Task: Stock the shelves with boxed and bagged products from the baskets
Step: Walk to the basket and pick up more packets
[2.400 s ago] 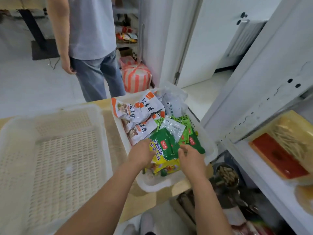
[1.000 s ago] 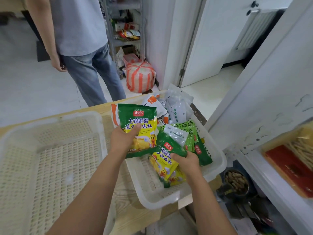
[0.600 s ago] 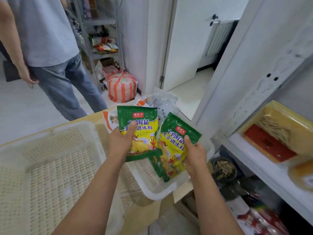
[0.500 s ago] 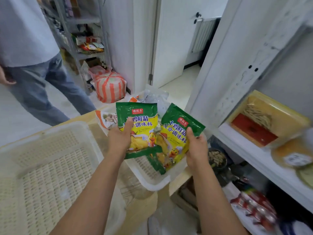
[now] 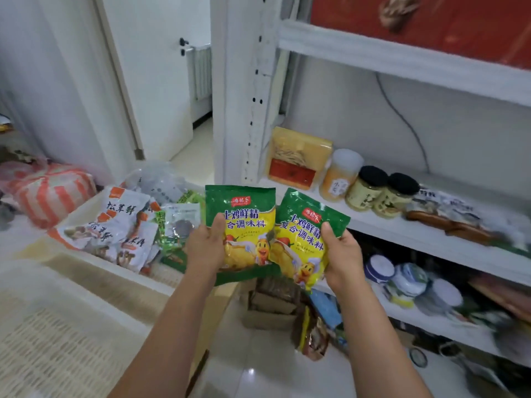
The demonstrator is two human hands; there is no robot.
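Inspection note, head view. I find both hands raised in front of the shelving, each holding one bag.

- The left hand (image 5: 205,248) grips the left bag (image 5: 244,222), green and yellow, by its lower left edge, with the thumb laid across the front.
- The right hand (image 5: 342,257) grips the matching right bag (image 5: 301,237) at its right edge, thumb on the front. This bag is tilted toward 1 o'clock.
- The two bags meet at their inner edges. Both are in the air and not on any shelf.
- The white shelf (image 5: 388,228) lies at 3 o'clock from the bags.
- On that shelf, at 1 o'clock from the bags, stand a yellow box (image 5: 298,156), a pale tub (image 5: 340,175) and two dark-lidded jars (image 5: 369,192).
- At 9 o'clock a white basket (image 5: 82,206) holds further bags.
- A second mesh basket (image 5: 57,340) sits at 7 o'clock
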